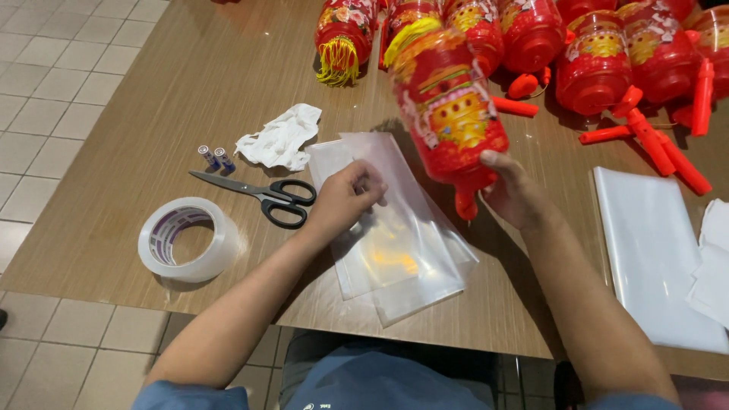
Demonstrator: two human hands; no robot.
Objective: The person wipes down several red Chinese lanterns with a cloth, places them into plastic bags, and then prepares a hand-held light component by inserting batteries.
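The person wears a blue short-sleeved shirt (380, 380); its sleeve ends show just above each elbow. Both forearms are bare down to the left hand (343, 199) and the right hand (516, 193). No watch, ring or glove is on them.

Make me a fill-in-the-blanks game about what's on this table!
1. The right hand holds a red ____ above the table.
2. The left hand rests on a clear plastic ____.
3. The scissors have ____ handles.
4. Next to the scissors lie two small ____, near a crumpled tissue and a tape roll.

Missing words: lantern; bag; black; batteries
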